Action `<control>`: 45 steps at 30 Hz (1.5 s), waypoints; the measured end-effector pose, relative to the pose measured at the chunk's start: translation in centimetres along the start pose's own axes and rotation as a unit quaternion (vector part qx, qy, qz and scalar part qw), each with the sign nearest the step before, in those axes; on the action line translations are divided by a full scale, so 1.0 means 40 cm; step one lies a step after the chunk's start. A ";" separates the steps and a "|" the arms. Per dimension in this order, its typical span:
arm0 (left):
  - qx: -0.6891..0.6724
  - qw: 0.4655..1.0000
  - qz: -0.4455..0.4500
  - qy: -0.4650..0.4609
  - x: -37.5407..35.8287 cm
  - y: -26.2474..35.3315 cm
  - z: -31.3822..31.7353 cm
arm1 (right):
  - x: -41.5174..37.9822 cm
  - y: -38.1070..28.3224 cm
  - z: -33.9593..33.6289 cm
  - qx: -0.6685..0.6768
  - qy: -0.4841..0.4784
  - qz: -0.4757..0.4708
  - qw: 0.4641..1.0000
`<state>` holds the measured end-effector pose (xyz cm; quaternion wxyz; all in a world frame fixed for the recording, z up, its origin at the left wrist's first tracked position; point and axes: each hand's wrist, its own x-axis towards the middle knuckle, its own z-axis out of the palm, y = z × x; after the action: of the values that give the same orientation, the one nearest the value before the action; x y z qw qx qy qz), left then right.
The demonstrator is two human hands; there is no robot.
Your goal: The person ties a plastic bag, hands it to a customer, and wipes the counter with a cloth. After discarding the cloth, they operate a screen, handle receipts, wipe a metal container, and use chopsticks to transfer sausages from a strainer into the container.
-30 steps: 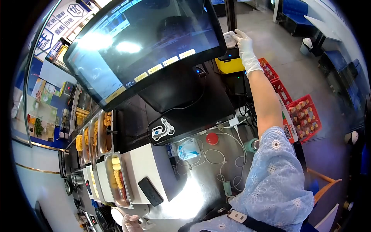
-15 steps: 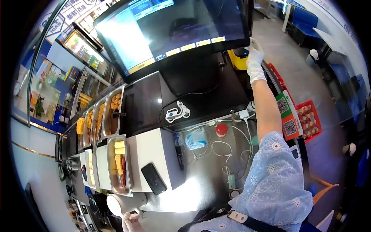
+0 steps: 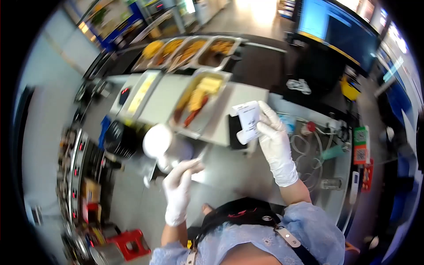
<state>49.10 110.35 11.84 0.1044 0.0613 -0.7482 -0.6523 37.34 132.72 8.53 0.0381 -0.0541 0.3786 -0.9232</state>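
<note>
My right hand (image 3: 274,140), in a white glove, pinches a small printed paper receipt (image 3: 249,121) whose lower end curls. Behind the slip, a black phone (image 3: 234,134) lies partly hidden on the white counter board. My left hand (image 3: 180,185), gloved as well, is raised over the floor with its fingers bent and drawn together; nothing shows in them. Just beyond those fingers stands a white cylindrical container (image 3: 158,140). Past it, a metal tray (image 3: 211,108) holds yellow rolls and a reddish skewered piece.
Several food pans (image 3: 216,52) line the back of the counter. The monitor (image 3: 338,33) is at the upper right. White cables (image 3: 304,145) and a red-lidded jar (image 3: 308,128) sit on the right-hand shelf. A red stool (image 3: 130,244) stands on the floor, lower left.
My right hand has come back from beside the monitor and now has a receipt in it. My left hand has risen further into view. The camera has turned left and down.
</note>
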 end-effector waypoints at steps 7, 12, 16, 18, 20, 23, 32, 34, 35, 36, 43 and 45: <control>-0.017 0.998 0.040 0.042 -0.101 -0.190 -0.505 | -0.174 0.522 0.477 -0.088 -0.173 0.160 0.968; -0.101 0.968 -0.022 0.228 -0.207 -0.221 -0.834 | -0.285 0.828 0.763 -0.145 -0.297 0.244 0.912; -0.227 0.916 -0.054 0.327 -0.239 -0.253 -1.068 | -0.337 1.029 0.878 -0.213 -0.379 0.269 0.859; -0.232 0.907 -0.046 0.350 -0.242 -0.300 -1.182 | -0.353 1.123 0.930 -0.213 -0.388 0.289 0.849; -0.292 0.887 -0.038 0.356 -0.229 -0.329 -1.288 | -0.350 1.201 0.983 -0.217 -0.404 0.299 0.837; -0.307 0.878 -0.043 0.365 -0.181 -0.390 -1.432 | -0.320 1.312 1.057 -0.224 -0.396 0.325 0.829; -0.278 0.893 -0.077 0.345 0.171 -0.502 -1.888 | -0.124 1.696 1.235 -0.208 -0.352 0.312 0.858; -0.277 0.899 -0.087 0.327 0.263 -0.510 -1.962 | -0.068 1.715 1.294 -0.210 -0.332 0.311 0.866; -0.273 0.908 -0.091 0.303 0.313 -0.516 -1.993 | -0.042 1.725 1.316 -0.212 -0.322 0.308 0.870; -0.268 0.918 -0.093 0.277 0.361 -0.519 -2.015 | -0.016 1.731 1.333 -0.202 -0.301 0.305 0.881; -0.157 0.977 -0.122 0.072 0.815 -0.539 -2.097 | 0.206 1.818 1.383 -0.322 -0.176 0.105 0.924; -0.152 0.982 -0.109 -0.004 0.974 -0.567 -2.090 | 0.283 1.834 1.401 -0.381 -0.116 0.038 0.916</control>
<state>30.04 17.74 3.02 0.0382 0.1232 -0.6300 -0.7658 35.48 40.40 -2.58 0.0936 -0.1565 0.6964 -0.6941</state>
